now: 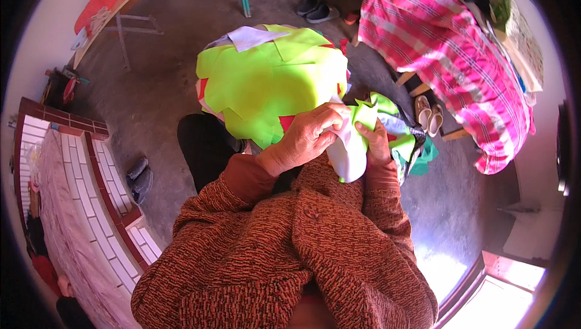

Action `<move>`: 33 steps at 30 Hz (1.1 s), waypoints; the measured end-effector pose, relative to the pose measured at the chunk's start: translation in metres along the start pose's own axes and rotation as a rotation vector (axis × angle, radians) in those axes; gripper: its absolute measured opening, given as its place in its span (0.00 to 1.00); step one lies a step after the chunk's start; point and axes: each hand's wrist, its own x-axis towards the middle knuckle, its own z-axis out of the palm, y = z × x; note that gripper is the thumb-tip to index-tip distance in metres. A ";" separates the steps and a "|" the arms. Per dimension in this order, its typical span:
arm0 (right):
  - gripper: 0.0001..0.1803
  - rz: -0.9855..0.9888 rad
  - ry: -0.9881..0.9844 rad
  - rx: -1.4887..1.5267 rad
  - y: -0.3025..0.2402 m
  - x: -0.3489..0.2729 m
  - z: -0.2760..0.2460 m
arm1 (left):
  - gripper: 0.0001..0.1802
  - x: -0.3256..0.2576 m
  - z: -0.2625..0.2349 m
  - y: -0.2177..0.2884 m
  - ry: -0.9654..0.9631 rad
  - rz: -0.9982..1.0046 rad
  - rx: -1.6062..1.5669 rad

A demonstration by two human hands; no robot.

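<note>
Our left hand [305, 138] is closed over the top of a small white-and-lime fabric piece [350, 147], fingers curled round its upper edge. Our right hand [372, 141] pinches the same piece from its 3 o'clock side, thumb pressed on the lime part. The piece sits just below frame centre, held against our rust-brown knit sweater [290, 250], white end drooping toward 6 o'clock.

At 11 o'clock of the hands, touching the left knuckles, is a big stack of lime-green cut fabric sheets [269, 81] with red and white bits showing at its edges. At 3 o'clock, just beside the right hand, a heap of mixed scraps [408, 141], green and teal.

Further out: pink plaid cloth [436, 45] over furniture at 1 o'clock, pale shoes [428, 114] under it. Dark slippers [318, 9] at 12 o'clock. Wooden table [115, 8] at 10 o'clock. Red-and-white tiled ledge [91, 178] at 8 o'clock, dark shoes [139, 178] beside it on the grey concrete floor [163, 87].
</note>
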 end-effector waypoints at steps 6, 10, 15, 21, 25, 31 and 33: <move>0.21 0.012 0.006 0.019 -0.004 -0.002 0.010 | 0.15 0.031 -0.043 0.005 0.126 -0.002 -0.034; 0.21 0.009 0.011 0.019 -0.004 -0.004 0.008 | 0.17 0.042 -0.082 -0.028 0.309 0.025 0.015; 0.18 -0.012 -0.028 -0.047 0.002 0.002 0.002 | 0.15 0.005 -0.138 -0.093 0.363 -0.129 0.396; 0.18 -0.003 -0.021 -0.012 -0.002 -0.002 0.008 | 0.13 -0.019 -0.137 -0.099 0.371 -0.160 0.421; 0.18 -0.005 -0.006 -0.028 0.000 -0.001 0.004 | 0.13 -0.030 -0.136 -0.096 0.404 -0.150 0.417; 0.19 0.008 0.028 -0.011 -0.005 -0.006 0.013 | 0.13 -0.047 -0.141 -0.074 0.443 -0.230 0.767; 0.19 0.003 0.037 -0.017 -0.001 -0.004 0.008 | 0.12 -0.048 -0.143 -0.073 0.522 -0.263 0.890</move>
